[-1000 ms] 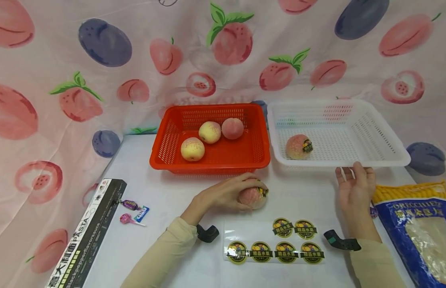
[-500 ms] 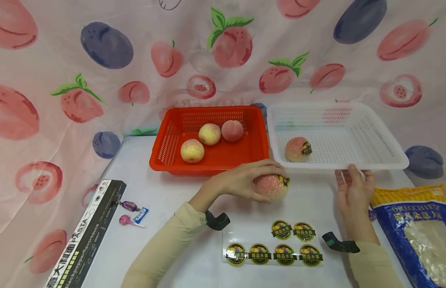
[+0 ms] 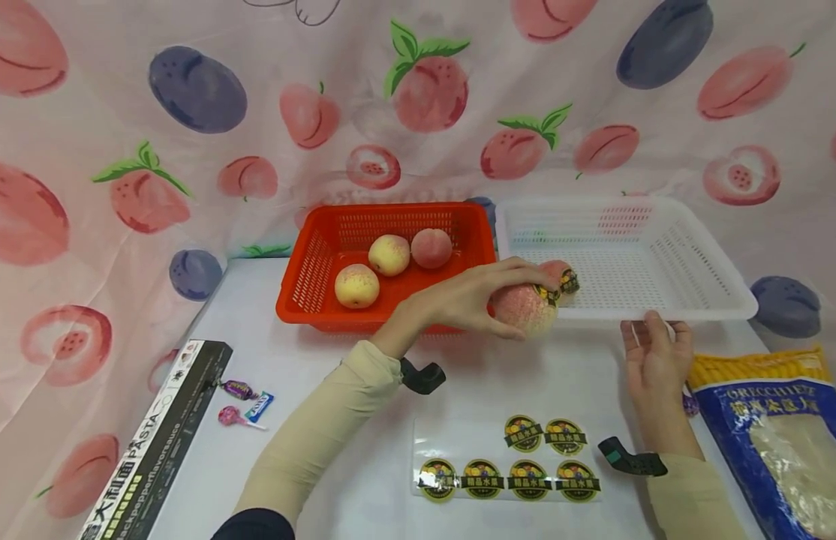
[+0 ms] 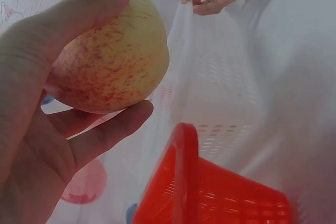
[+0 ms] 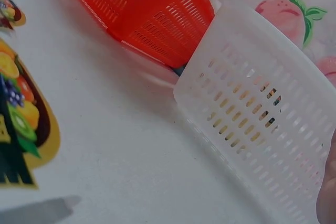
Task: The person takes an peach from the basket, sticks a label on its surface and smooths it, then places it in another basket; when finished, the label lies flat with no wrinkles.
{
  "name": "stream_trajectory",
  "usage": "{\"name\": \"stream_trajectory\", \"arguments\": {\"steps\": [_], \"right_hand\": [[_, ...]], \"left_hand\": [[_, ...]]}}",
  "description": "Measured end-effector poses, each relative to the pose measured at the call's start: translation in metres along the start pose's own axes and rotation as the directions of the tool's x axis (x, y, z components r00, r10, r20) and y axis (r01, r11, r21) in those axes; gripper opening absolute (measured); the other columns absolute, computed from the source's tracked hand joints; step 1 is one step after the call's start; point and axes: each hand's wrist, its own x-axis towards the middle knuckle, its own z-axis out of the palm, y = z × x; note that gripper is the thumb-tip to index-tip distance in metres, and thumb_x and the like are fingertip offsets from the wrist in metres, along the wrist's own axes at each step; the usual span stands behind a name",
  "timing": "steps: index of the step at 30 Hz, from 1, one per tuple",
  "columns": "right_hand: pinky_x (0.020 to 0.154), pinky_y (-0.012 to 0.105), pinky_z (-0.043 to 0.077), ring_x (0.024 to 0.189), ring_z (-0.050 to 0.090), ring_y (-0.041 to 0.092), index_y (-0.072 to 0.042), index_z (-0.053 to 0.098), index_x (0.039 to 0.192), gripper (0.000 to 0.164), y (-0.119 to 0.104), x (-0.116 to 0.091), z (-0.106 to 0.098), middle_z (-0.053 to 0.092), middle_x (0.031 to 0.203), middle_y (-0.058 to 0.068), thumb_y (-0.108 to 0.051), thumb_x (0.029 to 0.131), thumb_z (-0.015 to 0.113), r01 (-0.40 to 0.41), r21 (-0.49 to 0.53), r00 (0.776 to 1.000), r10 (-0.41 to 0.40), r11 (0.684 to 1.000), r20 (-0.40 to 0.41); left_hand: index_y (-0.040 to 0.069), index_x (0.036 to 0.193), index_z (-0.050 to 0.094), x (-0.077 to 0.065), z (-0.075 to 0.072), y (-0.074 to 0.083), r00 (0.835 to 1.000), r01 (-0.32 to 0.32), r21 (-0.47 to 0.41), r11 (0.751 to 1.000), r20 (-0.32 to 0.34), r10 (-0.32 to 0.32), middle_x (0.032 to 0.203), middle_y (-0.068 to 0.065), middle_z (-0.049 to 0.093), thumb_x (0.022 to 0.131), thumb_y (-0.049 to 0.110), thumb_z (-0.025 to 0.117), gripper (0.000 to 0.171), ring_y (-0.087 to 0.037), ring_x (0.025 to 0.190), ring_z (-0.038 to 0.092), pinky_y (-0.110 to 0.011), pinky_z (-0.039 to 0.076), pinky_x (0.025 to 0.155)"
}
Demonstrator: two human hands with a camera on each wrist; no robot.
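My left hand (image 3: 468, 298) holds a peach (image 3: 526, 311) with a dark round sticker on it, raised just in front of the white plastic basket (image 3: 718, 310). In the left wrist view, thumb and fingers wrap the peach's (image 4: 123, 56) yellow and red-flecked side. Another stickered peach (image 3: 555, 268) lies inside the white basket, partly covered by the held one. My right hand (image 3: 657, 371) grips the white basket's front rim between thumb and fingers. Only a sliver of that hand (image 5: 328, 187) shows in the right wrist view.
A red basket (image 3: 310, 315) with 3 peaches stands left of the white one. On the table lies a sheet (image 3: 458, 442) of round fruit stickers. Candies (image 3: 239, 389) and a pasta box (image 3: 164, 435) are at left, a blue pasta bag (image 3: 735, 435) at right.
My left hand has lifted the peach off the table and carried it up, right and forward to the white basket's front edge. The right hand has stayed on the rim.
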Motion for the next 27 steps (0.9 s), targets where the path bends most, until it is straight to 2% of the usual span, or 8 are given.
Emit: {"name": "stream_trajectory", "arguments": {"steps": [6, 12, 18, 22, 25, 27], "right_hand": [[0.081, 0.035, 0.05, 0.094, 0.054, 0.023, -0.009, 0.048, 0.116, 0.042, 0.002, 0.002, -0.001, 0.051, 0.116, 0.008, 0.0, 0.078, 0.063, 0.008, -0.021, 1.0, -0.008, 1.0, -0.023], [0.08, 0.035, 0.051, 0.094, 0.054, 0.023, -0.011, 0.049, 0.115, 0.04, 0.002, 0.001, 0.0, 0.05, 0.115, 0.008, 0.001, 0.079, 0.061, -0.002, 0.003, 1.0, 0.002, 1.0, -0.03], [0.08, 0.035, 0.051, 0.095, 0.053, 0.023, -0.012, 0.05, 0.113, 0.038, 0.003, 0.0, 0.003, 0.049, 0.117, 0.008, 0.0, 0.079, 0.061, 0.003, -0.029, 0.999, -0.004, 1.0, -0.033], [0.081, 0.035, 0.05, 0.1, 0.052, 0.024, -0.013, 0.049, 0.115, 0.039, 0.002, 0.001, 0.003, 0.048, 0.121, 0.008, 0.0, 0.079, 0.061, -0.002, -0.018, 0.999, 0.001, 1.0, -0.034], [0.084, 0.037, 0.049, 0.113, 0.047, 0.025, -0.014, 0.048, 0.119, 0.043, 0.001, 0.0, 0.001, 0.046, 0.126, 0.006, 0.0, 0.08, 0.06, -0.024, 0.012, 0.999, 0.024, 1.0, -0.025], [0.085, 0.037, 0.048, 0.118, 0.044, 0.025, -0.015, 0.048, 0.12, 0.045, 0.001, 0.0, 0.0, 0.046, 0.128, 0.006, 0.0, 0.08, 0.06, -0.035, 0.022, 0.999, 0.035, 0.999, -0.021]], "left_hand": [[0.029, 0.13, 0.039, 0.017, -0.003, -0.021, 1.0, 0.001, 0.075, 0.997, 0.006, -0.001, 0.13, 0.013, 0.037, 0.07, 0.043, 0.069, 0.069, 0.004, 0.116, 0.033, -0.012, 0.035, 0.093], [0.025, 0.126, 0.043, 0.042, -0.009, -0.029, 0.999, -0.038, 0.072, 0.997, 0.015, 0.037, 0.128, 0.01, 0.04, 0.071, 0.04, 0.07, 0.063, 0.002, 0.114, 0.035, -0.012, 0.037, 0.092], [0.026, 0.125, 0.044, 0.061, -0.01, -0.038, 1.0, -0.018, 0.076, 0.997, 0.02, 0.016, 0.126, 0.01, 0.041, 0.07, 0.036, 0.071, 0.062, 0.001, 0.112, 0.037, -0.012, 0.037, 0.09], [0.021, 0.125, 0.045, 0.069, -0.011, -0.032, 1.0, -0.001, 0.035, 0.999, 0.023, 0.0, 0.124, 0.007, 0.042, 0.07, 0.031, 0.073, 0.062, -0.002, 0.111, 0.039, -0.012, 0.037, 0.091], [0.02, 0.126, 0.044, 0.08, -0.011, -0.034, 0.999, 0.013, 0.045, 0.999, 0.042, -0.014, 0.125, 0.007, 0.042, 0.071, 0.031, 0.072, 0.062, -0.002, 0.112, 0.038, -0.012, 0.035, 0.092], [0.023, 0.126, 0.044, 0.09, -0.009, -0.043, 0.998, 0.011, 0.07, 0.997, 0.055, -0.015, 0.125, 0.01, 0.041, 0.071, 0.035, 0.071, 0.062, 0.0, 0.112, 0.037, -0.011, 0.034, 0.092]]}}
